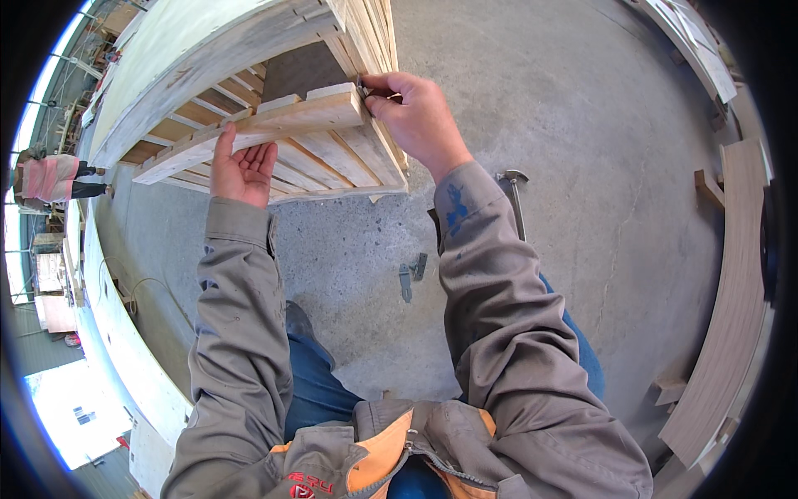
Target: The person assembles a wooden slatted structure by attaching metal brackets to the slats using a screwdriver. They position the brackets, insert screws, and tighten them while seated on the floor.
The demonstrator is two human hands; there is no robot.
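A slatted wooden crate stands before me, with a notched wooden rail [299, 121] running across its near opening. My left hand [244, 168] is palm up below the rail, fingers loosely curled and thumb against the rail's edge. At the rail's right end, my right hand [414, 115] pinches a small metal piece [363, 89] between thumb and fingers. That piece is mostly hidden, so its exact kind is unclear. Slats [330, 159] show beneath the rail. On the concrete floor lie a metal hasp [406, 284] and a second dark metal fitting [421, 266] beside it.
A claw hammer [516, 196] lies on the floor, partly behind my right sleeve. Stacked boards [717, 299] rest on wooden blocks at the right. A large pale panel [124, 324] runs along the left. Another person [50, 178] stands at the far left.
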